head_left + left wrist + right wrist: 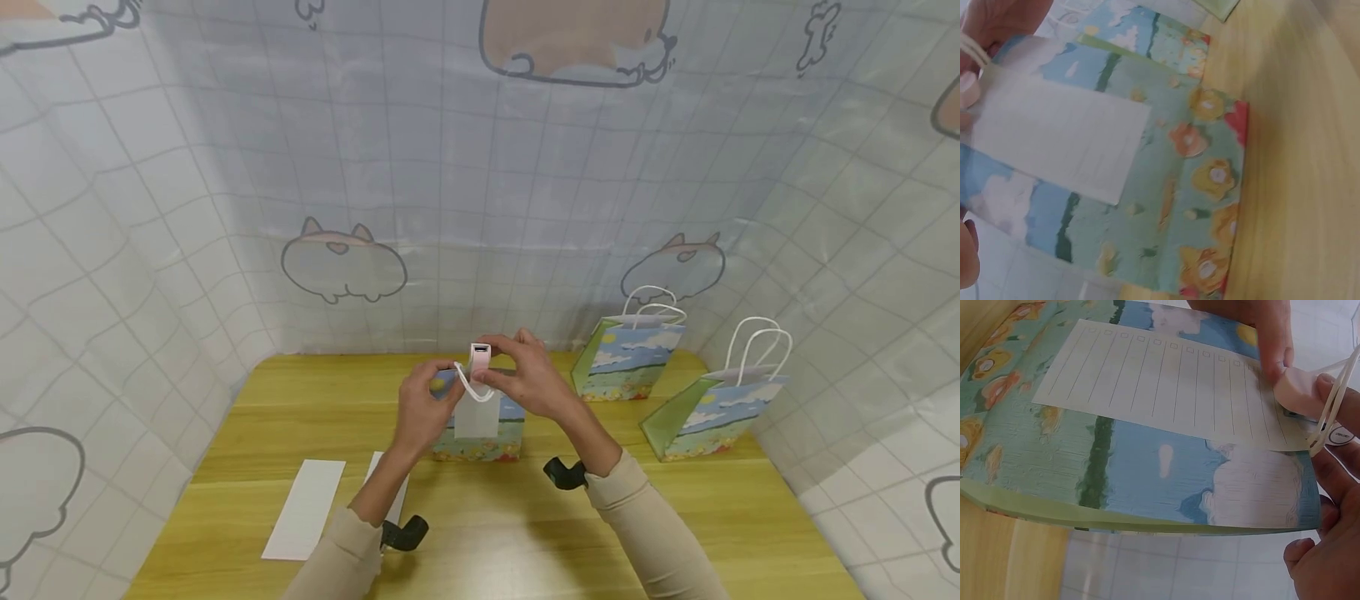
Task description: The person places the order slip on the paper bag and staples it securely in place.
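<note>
A gift bag (513, 435) with a painted sky and flower field stands upright in front of me, its white cord handle (1337, 403) hanging at the mouth. Over its front lies a lined paper slip (1166, 381) with a row of small check boxes. My left hand (427, 404) pinches the bag's upper edge together with the top of the slip. A small pink stapler (480, 360) sits at that edge, overlapping the slip's top end. Gripping it between thumb and fingers, my right hand (528, 379) comes in from the right. The bag partly hides the right fingers in the right wrist view.
Two matching gift bags, one farther back (637, 358) and one nearer (720, 417), stand at the right with handles up. At the left lie a white slip (303, 510) and another slip (397, 502) partly under my left forearm. A patterned cloth wall (450, 167) rises behind the table.
</note>
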The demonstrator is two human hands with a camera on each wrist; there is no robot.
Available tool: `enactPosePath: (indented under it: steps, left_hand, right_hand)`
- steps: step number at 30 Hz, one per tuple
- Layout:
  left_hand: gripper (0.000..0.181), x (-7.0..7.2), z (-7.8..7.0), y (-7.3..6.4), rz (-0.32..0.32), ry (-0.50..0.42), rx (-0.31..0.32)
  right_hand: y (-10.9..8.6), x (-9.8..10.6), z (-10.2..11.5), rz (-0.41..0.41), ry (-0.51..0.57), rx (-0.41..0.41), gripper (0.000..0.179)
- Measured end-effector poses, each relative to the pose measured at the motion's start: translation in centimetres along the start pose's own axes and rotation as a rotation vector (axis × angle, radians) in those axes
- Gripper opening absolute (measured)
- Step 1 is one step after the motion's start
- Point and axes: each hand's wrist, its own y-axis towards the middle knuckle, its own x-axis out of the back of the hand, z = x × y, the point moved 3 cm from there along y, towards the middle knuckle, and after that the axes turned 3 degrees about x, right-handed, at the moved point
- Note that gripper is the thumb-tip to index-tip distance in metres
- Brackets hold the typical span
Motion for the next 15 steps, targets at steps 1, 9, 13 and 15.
enactPosePath:
  steps: [1, 9, 13, 15]
  left_hand:
    - [0.019, 0.2, 0.0, 0.1, 0.011, 0.000, -0.005]
    - [0.040, 1.1, -0.5, 0.8, 0.155, 0.045, -0.068]
    - [0.043, 1.2, -0.8, 1.2, 0.203, 0.107, -0.072]
    - [0.042, 1.2, -0.9, 1.4, 0.221, 0.117, -0.070]
  right_hand:
    - [0.0, 0.0, 0.0, -0.001, -0.002, 0.003, 0.051]
    - [0.0, 0.0, 0.1, -0.009, 0.006, 0.013, 0.050]
    - [-0.1, 0.0, 0.1, -0.009, 0.001, 0.021, 0.049]
    - [-0.2, 0.0, 0.1, -0.008, -0.003, 0.024, 0.049]
